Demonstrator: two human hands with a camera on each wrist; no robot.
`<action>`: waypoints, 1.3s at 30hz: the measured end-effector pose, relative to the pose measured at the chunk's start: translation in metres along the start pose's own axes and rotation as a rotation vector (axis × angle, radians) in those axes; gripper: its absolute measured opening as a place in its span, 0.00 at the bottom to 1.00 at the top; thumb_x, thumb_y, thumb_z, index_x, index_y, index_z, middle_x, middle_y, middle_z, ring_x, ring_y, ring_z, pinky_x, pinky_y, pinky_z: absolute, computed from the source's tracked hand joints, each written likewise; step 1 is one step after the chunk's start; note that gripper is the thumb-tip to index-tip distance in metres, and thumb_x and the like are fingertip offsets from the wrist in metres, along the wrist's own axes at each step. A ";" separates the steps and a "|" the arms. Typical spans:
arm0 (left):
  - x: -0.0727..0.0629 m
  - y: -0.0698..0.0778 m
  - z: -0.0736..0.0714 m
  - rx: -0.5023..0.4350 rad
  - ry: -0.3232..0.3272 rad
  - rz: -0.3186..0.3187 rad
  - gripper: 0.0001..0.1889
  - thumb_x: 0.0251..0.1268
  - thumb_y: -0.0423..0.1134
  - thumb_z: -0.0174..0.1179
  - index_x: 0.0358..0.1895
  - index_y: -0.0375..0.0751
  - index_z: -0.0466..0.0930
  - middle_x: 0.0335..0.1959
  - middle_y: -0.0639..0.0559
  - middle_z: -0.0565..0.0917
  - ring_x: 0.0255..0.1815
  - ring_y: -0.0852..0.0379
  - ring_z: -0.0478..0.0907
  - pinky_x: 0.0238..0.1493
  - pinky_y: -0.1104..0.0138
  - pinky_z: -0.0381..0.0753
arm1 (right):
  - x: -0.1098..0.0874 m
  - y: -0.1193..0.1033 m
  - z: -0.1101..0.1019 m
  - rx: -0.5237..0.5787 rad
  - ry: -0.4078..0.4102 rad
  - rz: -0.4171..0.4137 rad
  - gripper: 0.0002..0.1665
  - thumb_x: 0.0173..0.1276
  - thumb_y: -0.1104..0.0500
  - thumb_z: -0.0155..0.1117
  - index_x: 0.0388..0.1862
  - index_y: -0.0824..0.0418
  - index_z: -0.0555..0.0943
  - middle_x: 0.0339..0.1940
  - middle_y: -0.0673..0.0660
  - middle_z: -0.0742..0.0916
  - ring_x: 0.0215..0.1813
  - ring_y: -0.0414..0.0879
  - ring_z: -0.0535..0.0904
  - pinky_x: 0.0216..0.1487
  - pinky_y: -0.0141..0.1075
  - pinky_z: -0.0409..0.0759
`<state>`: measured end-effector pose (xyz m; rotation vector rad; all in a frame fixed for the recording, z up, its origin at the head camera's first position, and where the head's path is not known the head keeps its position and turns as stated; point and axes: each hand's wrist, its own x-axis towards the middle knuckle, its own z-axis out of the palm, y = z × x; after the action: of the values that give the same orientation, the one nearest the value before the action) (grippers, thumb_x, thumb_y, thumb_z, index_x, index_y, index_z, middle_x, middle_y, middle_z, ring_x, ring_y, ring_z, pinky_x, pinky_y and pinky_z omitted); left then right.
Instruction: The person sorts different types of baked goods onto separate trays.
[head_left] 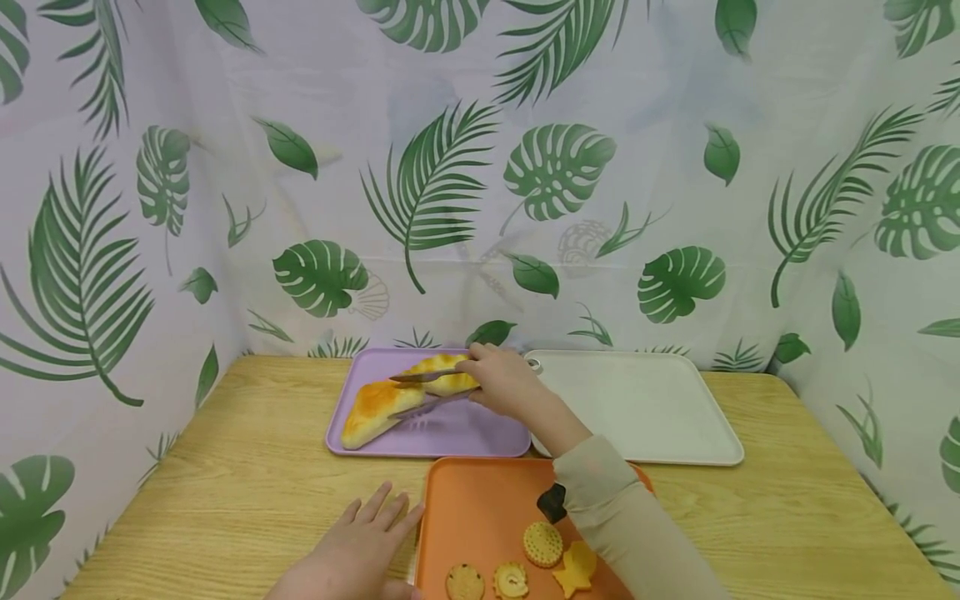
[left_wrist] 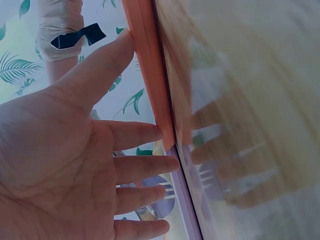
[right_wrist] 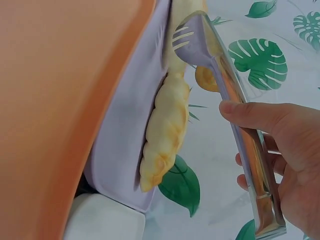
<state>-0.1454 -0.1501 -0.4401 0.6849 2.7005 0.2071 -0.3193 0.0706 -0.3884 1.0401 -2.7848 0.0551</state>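
Note:
My right hand grips metal tongs with slotted ends, thumb on one arm and fingers on the other. The tongs' ends are parted above the purple tray. Below and between them in the head view lie two golden-brown breads: a long smooth bread at the front left and a braided bread behind. I cannot tell whether the tongs touch either one. My left hand is spread by the left rim of the orange tray, its thumb and fingertips at the rim in the left wrist view.
Several biscuits lie on the orange tray, among them a round dotted biscuit and a star-shaped biscuit. A white tray stands right of the purple one. Behind the wooden table hangs a leaf-patterned cloth.

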 end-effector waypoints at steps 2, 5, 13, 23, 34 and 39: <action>0.000 0.000 0.000 0.000 -0.001 -0.002 0.50 0.51 0.69 0.61 0.75 0.46 0.59 0.75 0.41 0.62 0.79 0.37 0.50 0.70 0.37 0.58 | -0.003 0.000 -0.002 -0.009 0.001 0.007 0.27 0.59 0.54 0.74 0.59 0.55 0.81 0.47 0.55 0.80 0.46 0.49 0.76 0.44 0.42 0.78; 0.000 0.000 -0.001 0.003 -0.004 -0.006 0.50 0.51 0.70 0.60 0.75 0.46 0.59 0.75 0.41 0.62 0.79 0.37 0.50 0.70 0.37 0.58 | -0.009 0.000 -0.007 -0.019 0.022 0.008 0.30 0.59 0.52 0.74 0.61 0.55 0.79 0.48 0.55 0.80 0.46 0.49 0.76 0.45 0.41 0.78; 0.000 0.001 -0.002 -0.013 -0.009 -0.008 0.50 0.51 0.69 0.61 0.75 0.46 0.59 0.76 0.41 0.62 0.79 0.37 0.50 0.71 0.37 0.57 | -0.034 0.010 -0.027 -0.013 0.132 -0.004 0.31 0.58 0.53 0.75 0.61 0.55 0.80 0.43 0.55 0.80 0.34 0.45 0.76 0.36 0.36 0.78; -0.002 0.001 -0.001 -0.026 0.000 -0.003 0.50 0.52 0.69 0.61 0.75 0.45 0.59 0.76 0.40 0.62 0.79 0.36 0.49 0.71 0.37 0.57 | -0.080 0.035 -0.051 0.045 0.255 -0.035 0.32 0.53 0.56 0.78 0.59 0.56 0.80 0.41 0.54 0.80 0.33 0.43 0.74 0.34 0.35 0.77; -0.001 0.001 -0.001 -0.034 -0.002 -0.009 0.50 0.51 0.68 0.63 0.75 0.45 0.60 0.75 0.41 0.62 0.79 0.36 0.49 0.71 0.36 0.56 | -0.154 0.063 -0.065 0.061 0.306 0.026 0.33 0.49 0.58 0.80 0.57 0.59 0.81 0.40 0.54 0.81 0.37 0.44 0.75 0.36 0.38 0.78; -0.001 0.001 0.000 -0.035 -0.002 -0.014 0.50 0.51 0.68 0.62 0.75 0.46 0.59 0.76 0.41 0.62 0.79 0.36 0.49 0.71 0.37 0.56 | -0.188 0.069 -0.057 0.087 0.336 0.063 0.34 0.47 0.58 0.80 0.56 0.59 0.82 0.41 0.52 0.81 0.37 0.42 0.74 0.34 0.34 0.77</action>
<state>-0.1439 -0.1498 -0.4396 0.6559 2.6922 0.2488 -0.2168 0.2504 -0.3626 0.8686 -2.5264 0.3296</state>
